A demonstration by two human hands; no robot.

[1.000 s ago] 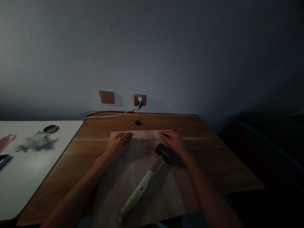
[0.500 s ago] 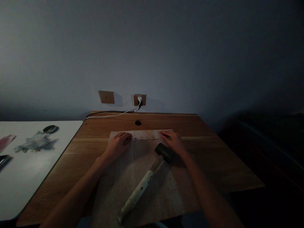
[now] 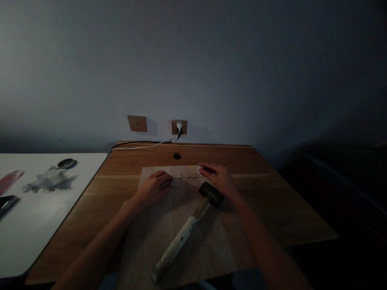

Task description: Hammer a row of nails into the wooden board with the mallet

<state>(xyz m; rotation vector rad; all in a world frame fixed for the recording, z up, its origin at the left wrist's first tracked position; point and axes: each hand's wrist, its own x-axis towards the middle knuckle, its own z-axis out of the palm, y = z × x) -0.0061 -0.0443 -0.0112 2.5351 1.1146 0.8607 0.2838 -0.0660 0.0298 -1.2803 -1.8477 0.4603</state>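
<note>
A short row of small upright nails (image 3: 188,176) stands near the far edge of a thin wooden board (image 3: 169,237). Between my two hands a thin strand, wire or thread, seems to run along the nails. My left hand (image 3: 154,187) is closed in a pinch at the row's left end, fingertips by the leftmost nail. At the right end my right hand (image 3: 219,177) pinches with thumb and index finger. What lies in the fingertips is very small and dim. A mallet (image 3: 178,241) with a black head and a worn white handle lies diagonally on the board, its head just below my right hand.
The board rests on a wooden desk (image 3: 272,205) against the wall. A white table (image 3: 36,229) adjoins at left, with crumpled plastic (image 3: 51,179), a dark round object (image 3: 67,163) and a phone-like object (image 3: 7,204). Cables (image 3: 145,146) lead to a wall socket (image 3: 179,127).
My left hand has moved slightly right and nearer, and my right fingertips have moved slightly left, closer to the nails. The mallet has stayed put; the view has shifted a little.
</note>
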